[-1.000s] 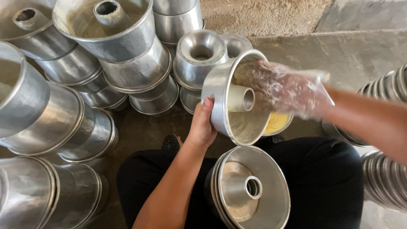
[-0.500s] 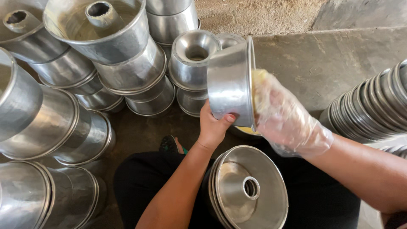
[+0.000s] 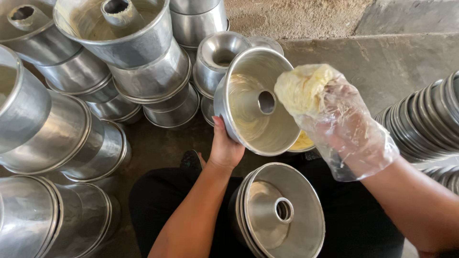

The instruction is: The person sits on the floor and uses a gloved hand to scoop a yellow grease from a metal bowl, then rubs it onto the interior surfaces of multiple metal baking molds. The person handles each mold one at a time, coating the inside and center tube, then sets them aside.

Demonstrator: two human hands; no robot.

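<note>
Gripping a tilted tube cake pan (image 3: 260, 102) by its rim, left hand (image 3: 224, 148); right hand (image 3: 334, 119), plastic-gloved, bunched around yellow grease (image 3: 306, 88) just beside.

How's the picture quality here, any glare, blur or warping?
Head view: even daylight, sharp on the held tube pan and the gloved right hand; soft sheen, no harsh glare, on the stacked pans; wide-angle bending toward the edges; dark shadow on the floor between stacks.

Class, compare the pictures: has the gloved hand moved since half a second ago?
Yes. The right hand has come out from behind the held pan and now sits in front of its open mouth, while the pan stack on the lap stays put.
</note>
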